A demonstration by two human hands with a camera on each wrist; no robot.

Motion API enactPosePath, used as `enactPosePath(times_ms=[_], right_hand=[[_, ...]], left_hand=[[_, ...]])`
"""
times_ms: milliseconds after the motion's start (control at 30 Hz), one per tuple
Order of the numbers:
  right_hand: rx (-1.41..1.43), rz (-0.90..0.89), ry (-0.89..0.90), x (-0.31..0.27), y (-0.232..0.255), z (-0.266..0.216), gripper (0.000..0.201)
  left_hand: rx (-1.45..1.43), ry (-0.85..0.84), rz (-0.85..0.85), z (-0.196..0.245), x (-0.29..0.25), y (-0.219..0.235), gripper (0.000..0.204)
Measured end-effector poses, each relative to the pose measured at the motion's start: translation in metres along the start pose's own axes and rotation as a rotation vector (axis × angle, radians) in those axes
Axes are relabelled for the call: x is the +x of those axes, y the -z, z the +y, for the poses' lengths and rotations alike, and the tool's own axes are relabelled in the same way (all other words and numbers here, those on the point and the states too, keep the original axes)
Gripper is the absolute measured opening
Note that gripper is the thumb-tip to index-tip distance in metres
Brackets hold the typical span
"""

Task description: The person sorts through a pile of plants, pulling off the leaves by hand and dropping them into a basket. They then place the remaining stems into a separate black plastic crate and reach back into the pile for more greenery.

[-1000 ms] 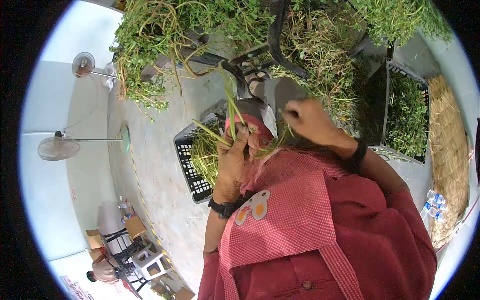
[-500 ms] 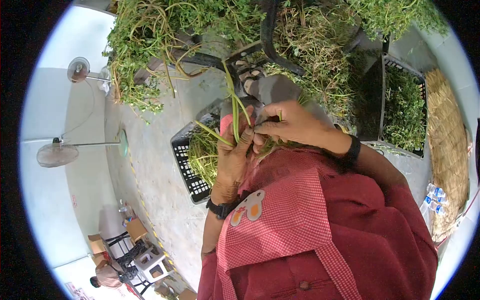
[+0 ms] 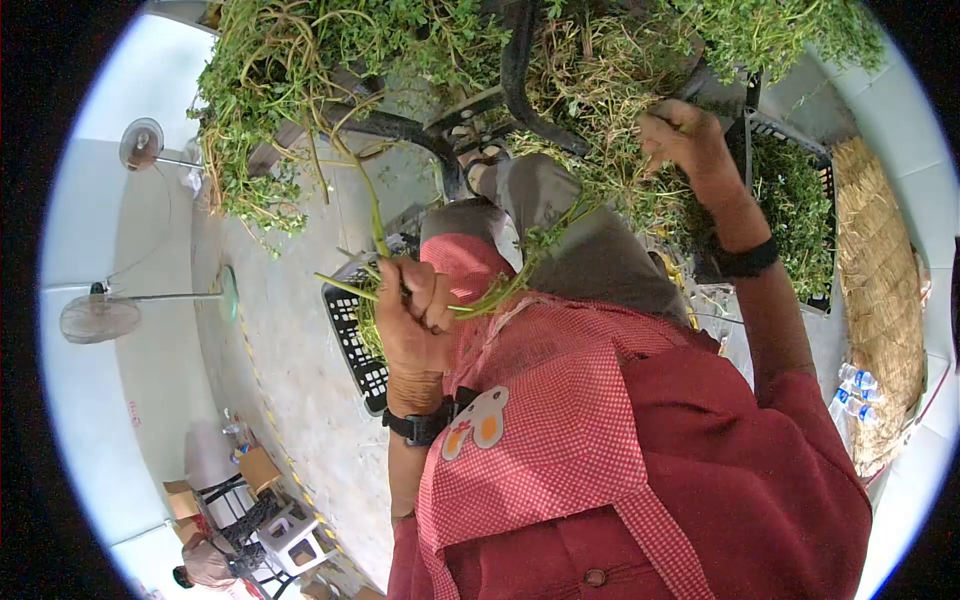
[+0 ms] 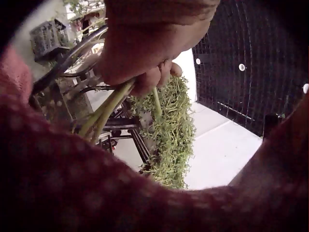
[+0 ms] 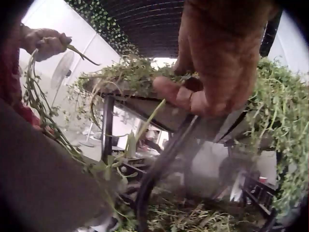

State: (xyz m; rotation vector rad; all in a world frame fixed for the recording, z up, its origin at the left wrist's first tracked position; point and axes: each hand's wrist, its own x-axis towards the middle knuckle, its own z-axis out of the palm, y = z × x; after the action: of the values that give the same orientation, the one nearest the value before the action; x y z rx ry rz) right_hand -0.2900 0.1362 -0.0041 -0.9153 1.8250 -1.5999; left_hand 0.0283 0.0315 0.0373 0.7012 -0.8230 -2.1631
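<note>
My left hand (image 3: 412,310) grips several green plant stems (image 3: 378,225) in curled fingers. From that fist one leafy sprig (image 3: 545,240) trails across the lap. In the left wrist view, pale stems (image 4: 108,108) come out beneath the fingers. My right hand (image 3: 690,150) is raised apart from the left, over the heap of cut greens (image 3: 625,100), its fingers loosely bent. A short stem piece (image 5: 153,116) is just below the right fingertips in the right wrist view, with nothing visible between them.
A black crate (image 3: 347,325) holding stems stands on the floor by the left knee. More greens lie heaped on the table (image 3: 440,160) ahead. Another crate (image 3: 822,180) of greens, a woven straw mat (image 3: 868,300) and water bottles (image 3: 857,395) are at right.
My right hand came in to the left hand's stems, then moved away up and right over the greens. The left hand kept its stems and shifted slightly left, its fist turning.
</note>
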Motion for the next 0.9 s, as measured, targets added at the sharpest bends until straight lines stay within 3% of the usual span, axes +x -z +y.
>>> enactPosePath(times_ms=[33,100,133,167,233,300,367,567,633,800,833,900], right_hand=[[0.002,-0.004,-0.004,0.005,0.006,0.012,0.024],[0.04,0.037,0.16,0.008,0.007,0.028,0.022],[-0.159,-0.057,0.051,-0.001,0.015,0.019,0.021],[-0.157,-0.058,0.051,-0.005,0.011,0.015,0.021],[-0.482,-0.283,0.209,-0.01,-0.002,0.006,0.023],[-0.411,-0.312,0.241,-0.021,-0.03,-0.009,0.025],[-0.228,-0.543,0.376,-0.029,-0.051,-0.023,0.027],[-0.329,-0.802,0.404,-0.053,-0.097,-0.062,0.026],[-0.325,-0.829,0.413,-0.056,-0.105,-0.057,0.026],[-0.186,-0.761,0.611,-0.058,-0.121,-0.032,0.023],[-0.186,-0.761,0.611,-0.059,-0.12,-0.034,0.023],[-0.232,-0.707,0.426,-0.06,-0.118,-0.041,0.02]], left_hand=[[-0.073,0.01,-0.036,0.004,-0.001,0.001,0.041],[-0.142,0.036,-0.019,0.01,-0.001,0.001,0.041],[-0.187,0.02,-0.051,0.012,-0.001,0.0,0.041],[-0.232,0.003,-0.082,0.014,-0.002,-0.001,0.041],[-0.243,-0.006,-0.124,0.017,-0.005,-0.003,0.042],[-0.27,-0.015,-0.217,0.021,-0.007,-0.006,0.044],[-0.282,-0.018,-0.258,0.024,-0.008,-0.009,0.045],[-0.19,-0.07,-0.383,0.024,-0.011,-0.012,0.046],[-0.155,-0.086,-0.439,0.024,-0.011,-0.011,0.047],[-0.157,-0.083,-0.382,0.022,-0.013,-0.013,0.047],[-0.147,-0.086,-0.377,0.021,-0.013,-0.013,0.047],[-0.121,-0.093,-0.376,0.017,-0.012,-0.013,0.047]])
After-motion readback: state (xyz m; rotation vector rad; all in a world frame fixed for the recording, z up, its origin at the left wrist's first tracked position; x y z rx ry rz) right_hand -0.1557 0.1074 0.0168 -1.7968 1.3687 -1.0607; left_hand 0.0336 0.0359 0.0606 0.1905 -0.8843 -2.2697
